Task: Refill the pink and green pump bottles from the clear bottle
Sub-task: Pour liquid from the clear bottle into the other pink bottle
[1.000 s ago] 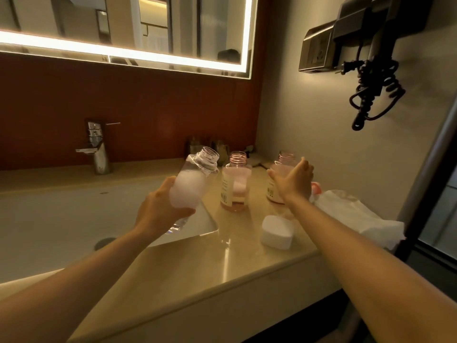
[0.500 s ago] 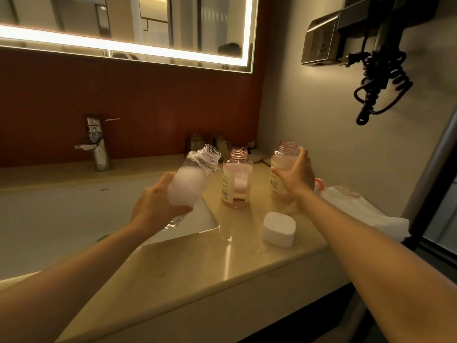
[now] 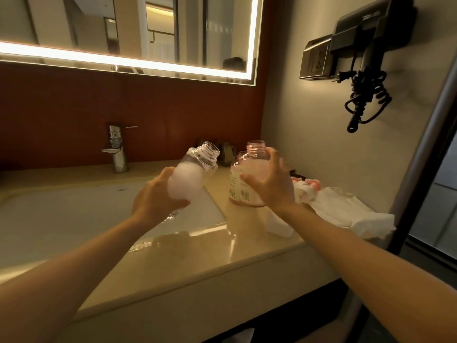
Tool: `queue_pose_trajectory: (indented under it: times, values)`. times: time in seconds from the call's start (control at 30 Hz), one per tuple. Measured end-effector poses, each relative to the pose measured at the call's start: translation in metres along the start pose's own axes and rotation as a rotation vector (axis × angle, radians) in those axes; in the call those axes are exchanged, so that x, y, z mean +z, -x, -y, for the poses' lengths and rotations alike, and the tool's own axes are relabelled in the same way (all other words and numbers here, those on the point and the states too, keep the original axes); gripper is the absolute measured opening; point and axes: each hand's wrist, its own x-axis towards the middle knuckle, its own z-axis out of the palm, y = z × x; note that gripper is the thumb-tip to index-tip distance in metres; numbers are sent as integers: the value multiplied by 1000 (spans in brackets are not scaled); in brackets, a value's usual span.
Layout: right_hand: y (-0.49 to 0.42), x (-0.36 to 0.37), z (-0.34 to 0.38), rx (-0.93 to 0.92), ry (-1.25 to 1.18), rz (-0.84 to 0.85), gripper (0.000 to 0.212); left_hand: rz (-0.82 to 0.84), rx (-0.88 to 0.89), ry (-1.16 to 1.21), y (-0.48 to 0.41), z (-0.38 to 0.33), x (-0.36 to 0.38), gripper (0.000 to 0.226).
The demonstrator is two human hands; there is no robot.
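Legible text: none; you see print in four places, all too small or blurred to read.
Held pink bottle (image 3: 254, 167): a pale label with a barcode shows low on its side, just left of your right hand (image 3: 270, 186); no word or digit can be read.
Rear pink bottle (image 3: 235, 180): a white label runs down its side, with lines of fine print and a barcode at the foot; unreadable.
Basin (image 3: 74, 206): a small dark mark on the back wall, below the tap (image 3: 116, 149); letters blurred.
Hair-dryer mount (image 3: 366, 28): faint pale marks near its top edge; illegible.
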Motion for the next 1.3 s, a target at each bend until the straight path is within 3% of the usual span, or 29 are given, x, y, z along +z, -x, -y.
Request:
queue_pose_trajectory:
  times: [0.3,0.7,1.3]
  values:
    - [42,29,16,15,-32,106,82,-35,90,-123,12,10,-26,73]
    - [54,44,9,18,-61,33,85,-116,282,-328,4,3,-25,73]
    - [53,51,6,-17,-19,-22,78,-238,425,-477,-25,-5,-16,70]
